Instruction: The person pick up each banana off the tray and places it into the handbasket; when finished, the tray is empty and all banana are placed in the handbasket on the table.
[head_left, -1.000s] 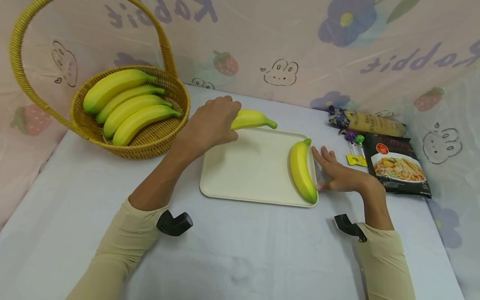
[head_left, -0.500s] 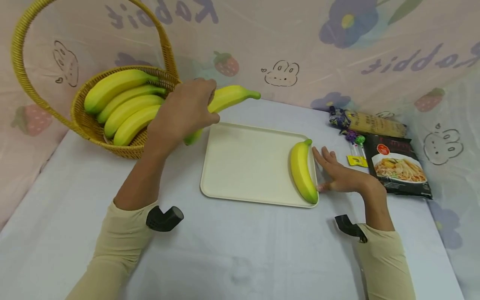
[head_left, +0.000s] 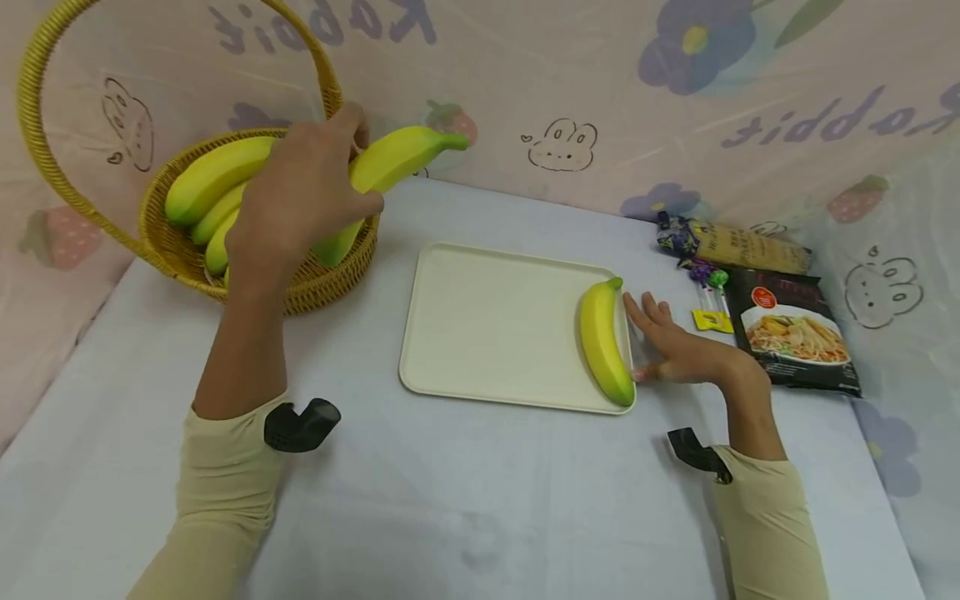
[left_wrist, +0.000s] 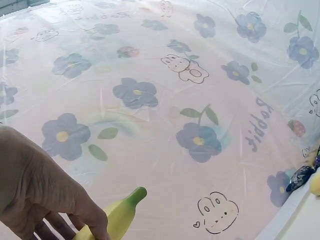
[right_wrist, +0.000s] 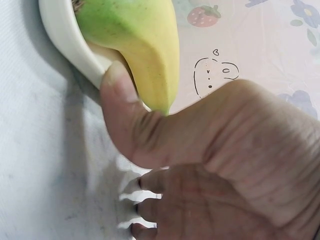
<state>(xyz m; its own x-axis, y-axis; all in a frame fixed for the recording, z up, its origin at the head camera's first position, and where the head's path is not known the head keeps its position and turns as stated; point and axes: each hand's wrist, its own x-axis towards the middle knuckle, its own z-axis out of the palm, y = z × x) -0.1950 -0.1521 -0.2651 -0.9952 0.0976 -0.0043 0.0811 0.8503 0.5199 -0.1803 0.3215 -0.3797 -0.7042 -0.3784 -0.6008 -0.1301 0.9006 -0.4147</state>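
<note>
My left hand grips a yellow-green banana by its middle, raised over the right side of the wicker basket. Its stem points up and right; in the left wrist view the thumb lies along the banana. Several more bananas lie in the basket, partly covered by that hand. Another banana lies lengthwise along the right side of the cream tray. Fingers spread, my right hand rests beside that side, and the right wrist view has its thumb at the tray's rim.
On the right of the table are a black noodle packet, a tan packet, wrapped lollipops and a small yellow packet. The basket's tall handle arches at the left. A printed curtain hangs behind.
My left hand has carried the banana leftward and up, from over the tray's back left corner to over the basket. The right hand, the tray and its banana have stayed put.
</note>
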